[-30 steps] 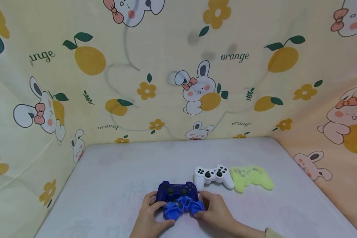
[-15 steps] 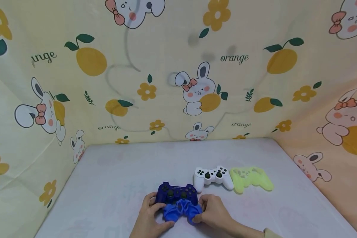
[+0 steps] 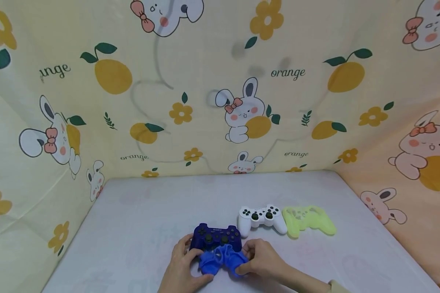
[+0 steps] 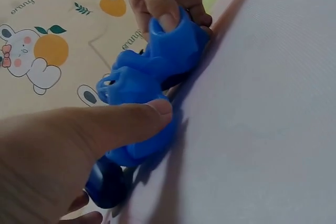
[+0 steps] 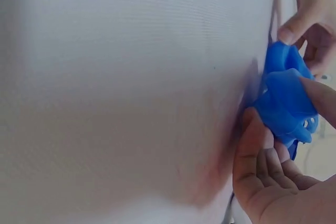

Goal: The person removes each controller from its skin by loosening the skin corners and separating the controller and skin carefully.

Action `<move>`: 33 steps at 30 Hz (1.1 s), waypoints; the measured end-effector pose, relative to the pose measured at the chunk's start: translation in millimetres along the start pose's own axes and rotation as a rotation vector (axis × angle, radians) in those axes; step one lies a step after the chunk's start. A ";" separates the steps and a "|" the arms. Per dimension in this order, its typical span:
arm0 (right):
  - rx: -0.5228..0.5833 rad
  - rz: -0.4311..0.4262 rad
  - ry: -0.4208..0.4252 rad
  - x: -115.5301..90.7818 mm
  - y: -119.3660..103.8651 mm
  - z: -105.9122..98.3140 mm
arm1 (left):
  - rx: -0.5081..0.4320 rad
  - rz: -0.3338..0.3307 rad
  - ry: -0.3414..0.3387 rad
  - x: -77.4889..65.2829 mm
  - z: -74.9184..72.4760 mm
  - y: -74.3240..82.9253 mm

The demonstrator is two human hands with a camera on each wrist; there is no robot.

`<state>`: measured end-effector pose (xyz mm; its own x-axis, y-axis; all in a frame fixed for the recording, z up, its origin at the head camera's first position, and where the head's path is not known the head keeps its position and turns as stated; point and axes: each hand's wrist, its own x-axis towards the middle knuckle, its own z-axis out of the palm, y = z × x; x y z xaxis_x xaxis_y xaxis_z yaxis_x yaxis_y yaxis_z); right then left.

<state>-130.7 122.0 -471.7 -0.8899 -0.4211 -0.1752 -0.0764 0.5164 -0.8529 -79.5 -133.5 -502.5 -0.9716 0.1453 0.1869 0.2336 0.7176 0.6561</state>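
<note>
A dark blue game controller (image 3: 214, 235) lies on the table in front of me. A brighter blue silicone cover (image 3: 234, 260), soft and crumpled, sits over the controller's handles, while the buttons and sticks stay bare. My left hand (image 3: 183, 262) grips the controller's left side, fingers behind and thumb on the cover's left handle. With thumb and fingers, my right hand (image 3: 262, 259) pinches the cover's right handle. In the left wrist view, the right thumb presses at an opening in the cover (image 4: 176, 45). The right wrist view shows the cover (image 5: 289, 95) between both hands.
A white game controller (image 3: 244, 226) lies just behind the right hand. Right beside it is a flat yellow-green silicone cover (image 3: 324, 223). The pale table (image 3: 139, 203) is enclosed at back and sides by printed cloth (image 3: 205, 122) with rabbits and oranges.
The right hand has drawn the cover's right handle slightly down and left, and the cover has bunched up more. The left hand keeps its grip. The head view has shifted a little.
</note>
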 end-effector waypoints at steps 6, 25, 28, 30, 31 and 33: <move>0.012 -0.054 -0.024 -1.7 0.0 -3.1 | -0.067 0.076 0.059 -1.3 -1.2 -3.7; 0.492 -0.058 0.197 -17.4 -14.2 -12.1 | -0.629 0.110 0.009 -1.6 3.2 6.5; 0.608 -0.010 0.227 -16.2 -15.8 -9.5 | -0.724 0.003 -0.027 -2.3 4.4 11.4; 0.672 0.013 0.209 -14.9 -15.0 -8.7 | -0.747 -0.062 -0.010 -2.3 4.3 13.6; 0.706 0.024 0.183 -14.0 -14.4 -8.6 | -0.760 -0.084 0.005 -2.5 4.0 14.3; 0.762 0.030 0.104 -12.7 -13.0 -9.1 | -0.774 -0.118 0.030 -2.7 3.2 14.8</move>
<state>-122.5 127.4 -454.0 -0.9274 -0.3233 -0.1884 0.2457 -0.1463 -0.9583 -73.6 -121.0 -495.6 -0.9928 0.0712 0.0968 0.1003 0.0468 0.9939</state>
